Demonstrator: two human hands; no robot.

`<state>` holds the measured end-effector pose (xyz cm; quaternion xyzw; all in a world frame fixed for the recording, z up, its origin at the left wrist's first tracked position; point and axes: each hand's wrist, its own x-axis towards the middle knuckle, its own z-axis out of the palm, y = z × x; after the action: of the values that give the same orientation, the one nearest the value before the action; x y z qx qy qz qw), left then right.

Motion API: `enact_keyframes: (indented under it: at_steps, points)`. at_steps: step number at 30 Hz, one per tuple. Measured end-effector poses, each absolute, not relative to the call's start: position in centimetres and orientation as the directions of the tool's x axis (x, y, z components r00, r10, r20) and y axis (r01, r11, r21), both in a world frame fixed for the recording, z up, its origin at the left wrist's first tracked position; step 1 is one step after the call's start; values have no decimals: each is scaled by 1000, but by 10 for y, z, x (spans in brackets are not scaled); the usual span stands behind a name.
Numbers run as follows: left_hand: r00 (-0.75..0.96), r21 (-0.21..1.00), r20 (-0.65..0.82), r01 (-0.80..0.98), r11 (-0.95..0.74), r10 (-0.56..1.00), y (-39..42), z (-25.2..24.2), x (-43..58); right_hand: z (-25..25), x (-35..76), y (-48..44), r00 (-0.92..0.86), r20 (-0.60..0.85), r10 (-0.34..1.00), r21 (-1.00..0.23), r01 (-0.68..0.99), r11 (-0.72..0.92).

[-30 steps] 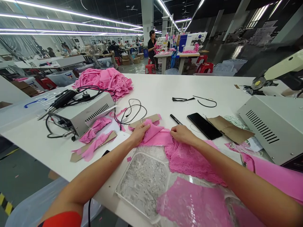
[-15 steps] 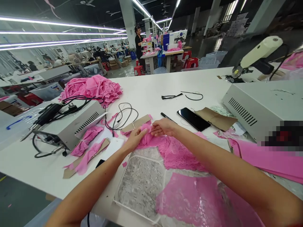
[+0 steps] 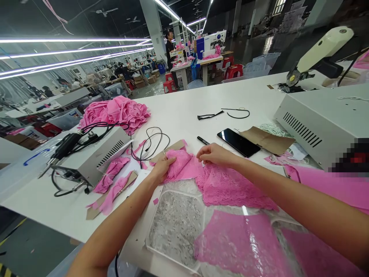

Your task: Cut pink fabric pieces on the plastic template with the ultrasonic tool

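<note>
My left hand (image 3: 163, 168) pinches the left edge of a pink lace piece (image 3: 180, 163), its thumb on top. Beyond the fingers lies a strip of brown card (image 3: 170, 150). To the right, my right hand (image 3: 215, 154) is above a larger pink lace pile (image 3: 230, 186), fingers curled and close together; whether they hold anything is too small to tell. A clear tray with a speckled grey surface (image 3: 176, 227) is nearer to me, beside pink fabric under clear plastic (image 3: 240, 240).
A grey box with a black hand tool (image 3: 67, 146), cables and a pink fabric heap (image 3: 115, 111) are at the left. A phone (image 3: 238, 142), a pen (image 3: 203, 141) and another grey box (image 3: 325, 119) lie right. A person (image 3: 169, 48) stands beyond the table.
My right hand has moved right, away from my left hand. The pink lace piece by my left hand now lies more spread out and visible. The view has shifted slightly.
</note>
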<state>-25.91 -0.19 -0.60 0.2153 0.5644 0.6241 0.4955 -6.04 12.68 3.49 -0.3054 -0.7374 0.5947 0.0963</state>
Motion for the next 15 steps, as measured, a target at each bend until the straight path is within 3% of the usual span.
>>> enact_keyframes:
  at_steps: [7, 15]
  points:
    - [-419, 915, -316, -370, 158, 851, -2, -3, -260, 36, -45, 112, -896, -84, 436, -777, 333, 534]
    - [-406, 940, -268, -311, 143, 874, -7, -5, -253, 34, -49, 89, -930, -32, 367, -547, 324, 772]
